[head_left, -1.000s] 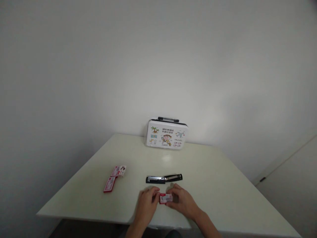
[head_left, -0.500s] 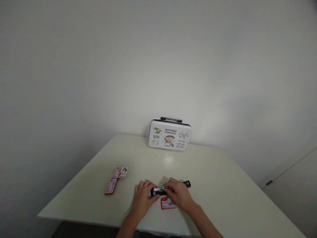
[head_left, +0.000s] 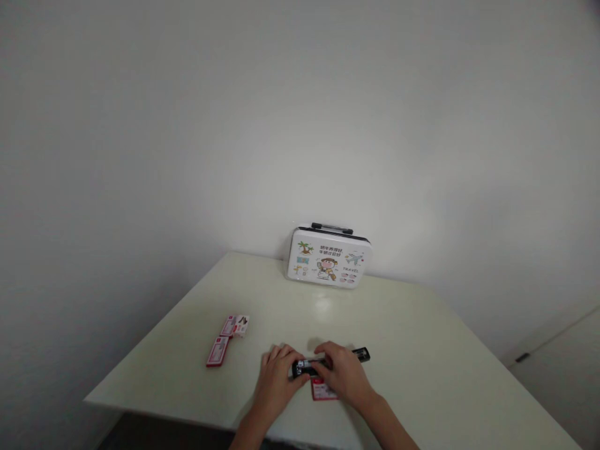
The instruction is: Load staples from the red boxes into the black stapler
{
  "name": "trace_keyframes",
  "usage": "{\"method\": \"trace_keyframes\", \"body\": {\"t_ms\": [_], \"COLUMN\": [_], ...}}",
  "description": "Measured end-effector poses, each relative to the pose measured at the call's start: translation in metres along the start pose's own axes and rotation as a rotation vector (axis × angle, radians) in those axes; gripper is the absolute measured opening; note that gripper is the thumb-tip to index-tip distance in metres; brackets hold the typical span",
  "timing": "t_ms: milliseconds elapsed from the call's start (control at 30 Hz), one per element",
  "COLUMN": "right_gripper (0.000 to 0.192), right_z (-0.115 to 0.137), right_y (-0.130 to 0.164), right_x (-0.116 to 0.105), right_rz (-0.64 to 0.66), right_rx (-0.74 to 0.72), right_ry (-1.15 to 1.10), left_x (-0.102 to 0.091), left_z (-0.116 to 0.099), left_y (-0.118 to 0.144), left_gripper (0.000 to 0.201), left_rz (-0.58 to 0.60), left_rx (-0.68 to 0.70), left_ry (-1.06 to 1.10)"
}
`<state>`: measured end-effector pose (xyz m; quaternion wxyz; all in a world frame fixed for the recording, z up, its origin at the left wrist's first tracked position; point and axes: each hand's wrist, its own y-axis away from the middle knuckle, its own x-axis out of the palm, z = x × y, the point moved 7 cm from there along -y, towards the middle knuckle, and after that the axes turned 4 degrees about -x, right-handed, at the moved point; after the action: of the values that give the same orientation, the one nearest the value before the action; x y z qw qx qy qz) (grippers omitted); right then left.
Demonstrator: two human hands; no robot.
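Note:
A black stapler lies opened out flat near the front of the pale table. My left hand grips its left end and my right hand covers its middle; only the right tip and a bit of the metal channel show. A small red staple box lies on the table just under my right hand, partly hidden by it.
Two more red and white staple boxes lie to the left. A white case with cartoon travel pictures and a black handle stands at the back against the wall. The table's front edge is just below my wrists.
A second ago both hands held the small red box, with the stapler lying beyond it. The box has been put down and both hands have moved onto the stapler.

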<state>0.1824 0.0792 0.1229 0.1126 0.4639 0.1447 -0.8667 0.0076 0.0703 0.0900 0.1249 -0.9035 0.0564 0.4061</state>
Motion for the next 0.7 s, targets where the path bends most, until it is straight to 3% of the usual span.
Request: {"method": "trace_keyframes", "body": {"t_ms": [167, 233, 333, 500, 600, 700], "right_gripper": [0.030, 0.033, 0.047, 0.067, 0.069, 0.055], "right_z": [0.008, 0.005, -0.025, -0.082, -0.083, -0.058], "right_y": [0.016, 0.027, 0.048, 0.067, 0.052, 0.023], "right_x": [0.013, 0.022, 0.024, 0.001, -0.020, -0.028], "right_rz": [-0.038, -0.066, -0.219, -0.294, -0.207, -0.089], "right_rx": [0.054, 0.076, 0.222, 0.403, 0.333, 0.184], "right_ry": [-0.069, -0.241, -0.546, -0.669, -0.631, -0.523], "left_x": [-0.001, -0.001, 0.000, 0.003, 0.003, 0.002], "left_z": [0.000, -0.001, 0.000, 0.002, 0.001, 0.001], "left_y": [0.000, 0.000, 0.000, 0.000, 0.001, 0.001], "left_gripper": [0.022, 0.022, 0.023, 0.025, 0.025, 0.025], "left_rz": [0.000, -0.001, 0.001, 0.015, 0.020, 0.024], "left_rx": [-0.010, -0.015, -0.022, -0.016, -0.013, -0.018], "left_ry": [0.009, 0.011, 0.013, 0.009, 0.002, -0.006]}}
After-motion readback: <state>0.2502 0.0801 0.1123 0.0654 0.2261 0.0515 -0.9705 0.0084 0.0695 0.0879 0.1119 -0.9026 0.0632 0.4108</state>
